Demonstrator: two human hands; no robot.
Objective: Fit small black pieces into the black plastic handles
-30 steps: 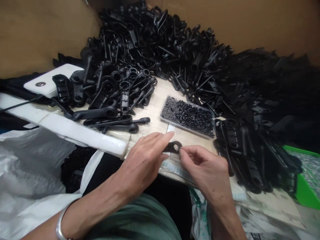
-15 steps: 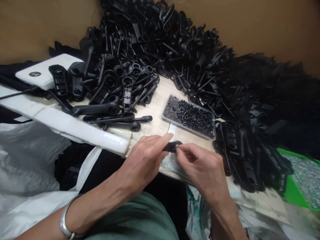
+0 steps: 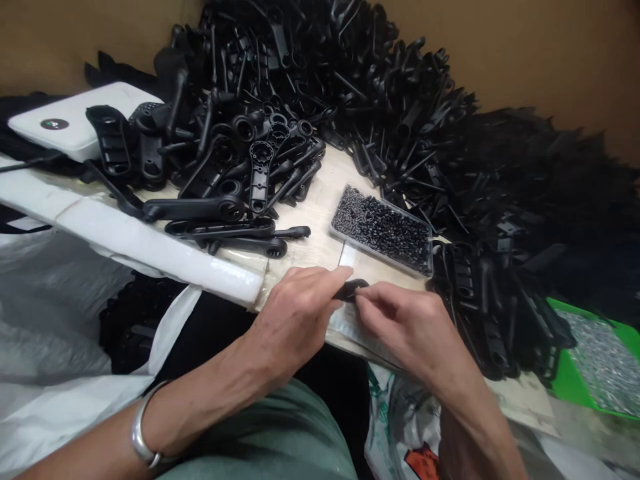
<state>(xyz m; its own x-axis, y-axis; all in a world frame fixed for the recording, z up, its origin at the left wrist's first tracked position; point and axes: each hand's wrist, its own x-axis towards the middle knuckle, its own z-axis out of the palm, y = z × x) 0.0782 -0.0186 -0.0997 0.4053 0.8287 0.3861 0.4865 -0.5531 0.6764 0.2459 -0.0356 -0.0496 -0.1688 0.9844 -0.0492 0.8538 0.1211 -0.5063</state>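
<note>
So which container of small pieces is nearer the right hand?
The clear tray of dark bits, just beyond the right hand; the green bin of silvery bits is farther off, rightward.

The light is dim and uneven — brightest on the bare tabletop (image 3: 325,183) and the white strip (image 3: 165,250), fading to murk over the black heap (image 3: 550,163) at the right, where single pieces smear together. Soft highlights catch the silver bangle (image 3: 137,432). Wide-angle stretch pulls at the edges; fine detail is mushy — the dark part (image 3: 350,291) between the hands (image 3: 297,310) barely resolves.
</note>
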